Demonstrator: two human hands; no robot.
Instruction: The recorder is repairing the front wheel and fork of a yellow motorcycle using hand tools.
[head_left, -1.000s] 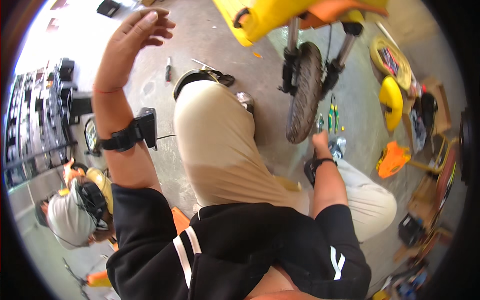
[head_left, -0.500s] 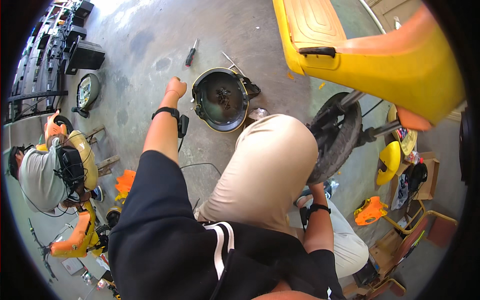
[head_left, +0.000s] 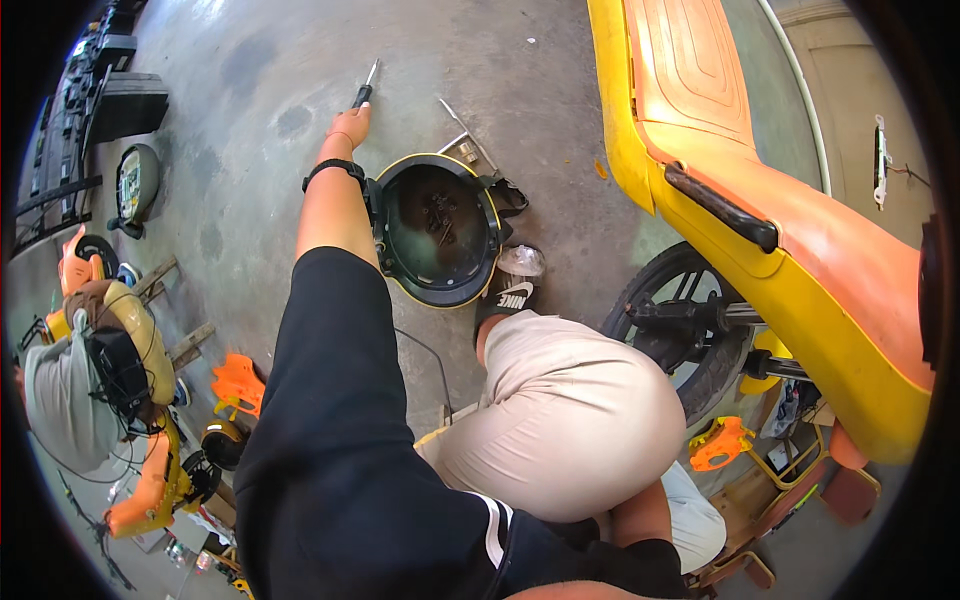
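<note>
Right, from my end of the feed the left hand [head_left: 350,125] is out at full stretch, its fingers curled closed around the rear of a screwdriver with a black handle and a slim metal shaft [head_left: 366,88]. I can't pick out each finger, and I can't tell whether the tool is clear of the floor. As for the right hand, it's hidden behind the bent knee in beige trousers [head_left: 590,420]; only the right forearm [head_left: 645,515] shows, so I can't tell how those fingers stand.

The screwdriver points away from the wearer, tip outermost and leaning a touch right, its long axis running on nearly in line with the left forearm. It's beyond the round black shell with a yellow rim [head_left: 420,265], which sits open side up, small dark metal pieces [head_left: 440,215] heaped inside. Just past that rim I've got a thin T-shaped metal tool [head_left: 470,135].

All of this is on grey, stained concrete floor [head_left: 300,180]. Over to the right stands a yellow-and-orange scooter body [head_left: 690,100], its black-tyred wheel [head_left: 625,300] near the knee. On the far left, a person in a grey top [head_left: 65,400] is bent beside orange parts, with dark shelving [head_left: 60,150] beyond.
</note>
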